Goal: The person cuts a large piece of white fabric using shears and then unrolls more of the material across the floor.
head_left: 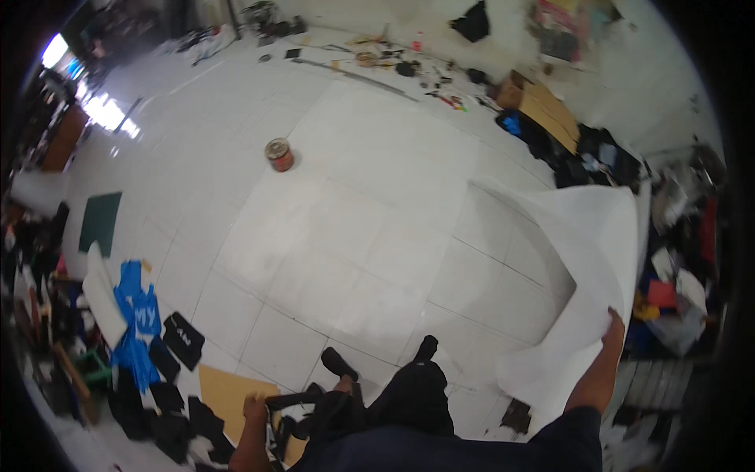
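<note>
At the right, my right hand (614, 326) grips the edge of a large white sheet (594, 252). The sheet curls up from the floor and bends over itself. Low on the left, my left hand (255, 406) is closed at the end of a black bar-shaped thing (287, 400), whose kind I cannot make out. A tan board (228, 385) lies below that hand. Farther off, on a paler area of the floor's middle, stands a round reddish tin (279, 155).
White floor tiles (487, 256) spread before my feet. Left lie a blue plastic bag (140, 322), black pieces (183, 340) and a green sheet (100, 223). Cardboard (550, 118) leans at the far right. Small clutter (405, 68) lines the back wall; more is piled right (680, 307).
</note>
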A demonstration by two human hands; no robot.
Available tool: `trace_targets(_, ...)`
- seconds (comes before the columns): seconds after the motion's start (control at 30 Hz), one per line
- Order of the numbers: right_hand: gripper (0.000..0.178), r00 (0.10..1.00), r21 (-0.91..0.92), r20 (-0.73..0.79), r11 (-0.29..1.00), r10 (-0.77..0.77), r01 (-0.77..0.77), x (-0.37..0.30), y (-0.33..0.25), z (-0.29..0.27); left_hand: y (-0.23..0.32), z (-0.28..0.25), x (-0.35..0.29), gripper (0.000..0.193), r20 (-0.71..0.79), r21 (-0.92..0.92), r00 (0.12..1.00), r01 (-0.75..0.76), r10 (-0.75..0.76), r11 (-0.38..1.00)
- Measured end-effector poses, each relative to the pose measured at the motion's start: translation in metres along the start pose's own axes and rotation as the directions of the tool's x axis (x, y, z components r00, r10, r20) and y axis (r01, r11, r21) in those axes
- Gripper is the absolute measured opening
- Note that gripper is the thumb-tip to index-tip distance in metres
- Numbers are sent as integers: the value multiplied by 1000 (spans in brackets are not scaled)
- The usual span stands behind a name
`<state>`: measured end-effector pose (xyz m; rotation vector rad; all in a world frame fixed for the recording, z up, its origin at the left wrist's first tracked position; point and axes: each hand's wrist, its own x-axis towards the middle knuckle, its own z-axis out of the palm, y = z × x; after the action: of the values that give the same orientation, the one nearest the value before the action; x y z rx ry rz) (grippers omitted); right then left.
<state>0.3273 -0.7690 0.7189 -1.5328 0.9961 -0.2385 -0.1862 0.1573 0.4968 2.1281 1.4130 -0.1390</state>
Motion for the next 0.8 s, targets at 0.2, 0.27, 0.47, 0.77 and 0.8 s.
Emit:
trace_targets(0.2,59,980,58,-37,979,-194,196,-103,-117,74,-130,-122,-6,24,489,535,841,-81,-230,841)
trace_targets(0.27,59,971,86,-3,967,-240,239,-154,-137,154,-122,-149,30,25,343,358,872,223,-350,907)
trace_targets(0.47,53,955,142,137,959,-264,244,-259,-170,264,-9,-197,176,31,246,-215,966,136,-81,967)
trace_targets(0.77,54,891,142,124,897,-436,419,-374,-213,358,-26,-262,300,28,276,-342,896,429,-347,836)
trace_targets(0.8,54,891,149,105,892,-443,426,-393,-219,366,-33,-261,312,29,294,-275,887,436,-357,857)
